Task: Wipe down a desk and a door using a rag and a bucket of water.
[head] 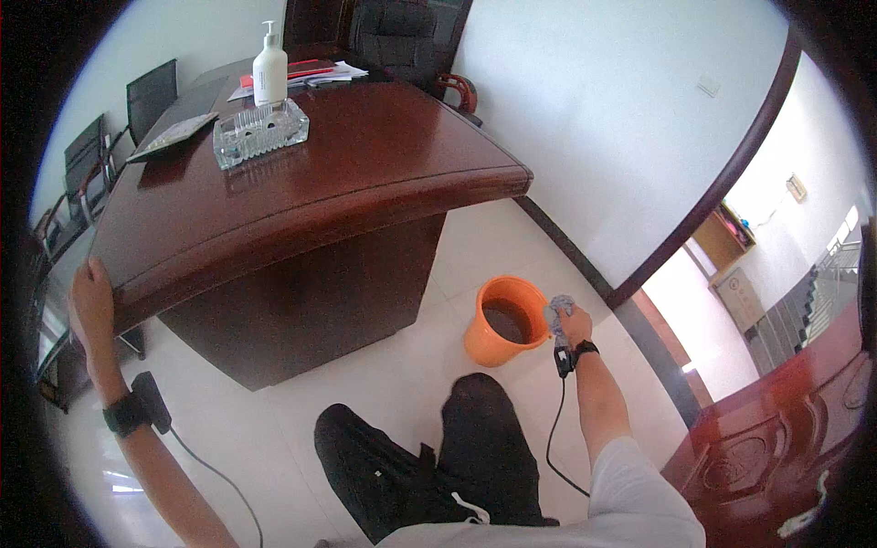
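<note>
In my right hand [575, 325] is a bunched grey cloth [560, 316], held beside the right rim of an orange plastic bucket [488, 346]. Dark liquid [507, 322] shows inside the bucket, which stands on the pale tiled floor. My left hand [93, 305] is at the left front corner of a glossy red-brown wooden desk [384, 147]; its fingers are partly hidden, so whether they grip the edge cannot be told. Both wrists wear black bands with small cabled devices.
On the desk stand a glass ashtray [261, 133], a white pump bottle [270, 72], papers and a red folder [312, 68]. Black chairs [152, 99] line the left side. A carved wooden door [767, 438] is at the lower right, near a doorway. A white wall [603, 123] rises beyond the bucket.
</note>
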`<action>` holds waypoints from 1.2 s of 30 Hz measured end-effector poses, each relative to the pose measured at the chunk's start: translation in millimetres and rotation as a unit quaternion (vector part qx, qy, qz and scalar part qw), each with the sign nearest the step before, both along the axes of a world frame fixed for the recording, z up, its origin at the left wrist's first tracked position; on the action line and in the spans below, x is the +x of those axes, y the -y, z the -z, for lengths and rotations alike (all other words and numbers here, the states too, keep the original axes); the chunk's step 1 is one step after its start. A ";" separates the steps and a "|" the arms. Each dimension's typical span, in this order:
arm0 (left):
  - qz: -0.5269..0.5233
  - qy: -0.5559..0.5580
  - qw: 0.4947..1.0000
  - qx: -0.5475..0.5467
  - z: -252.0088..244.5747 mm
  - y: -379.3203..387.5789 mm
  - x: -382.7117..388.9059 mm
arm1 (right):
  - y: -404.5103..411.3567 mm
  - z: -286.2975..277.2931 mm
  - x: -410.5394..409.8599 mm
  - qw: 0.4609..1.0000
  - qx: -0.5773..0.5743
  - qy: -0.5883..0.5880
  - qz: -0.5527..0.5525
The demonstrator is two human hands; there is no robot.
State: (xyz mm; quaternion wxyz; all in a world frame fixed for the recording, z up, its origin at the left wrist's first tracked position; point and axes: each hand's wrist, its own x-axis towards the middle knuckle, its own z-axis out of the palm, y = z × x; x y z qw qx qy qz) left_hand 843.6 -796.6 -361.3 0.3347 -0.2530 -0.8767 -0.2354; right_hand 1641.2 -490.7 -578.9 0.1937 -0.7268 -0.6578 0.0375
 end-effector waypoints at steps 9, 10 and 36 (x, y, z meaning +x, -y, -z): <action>0.064 -0.278 0.956 0.063 -5.1 47.9 27.6 | -75.3 59.8 -3.8 0.978 0.156 -0.079 -0.112; 0.074 -0.341 0.935 0.065 -4.9 30.5 68.6 | -85.6 79.1 10.8 0.977 0.160 -0.071 -0.125; 0.645 0.002 0.628 -0.436 146.9 -374.9 542.8 | -100.9 196.5 46.2 0.994 0.018 -0.104 0.011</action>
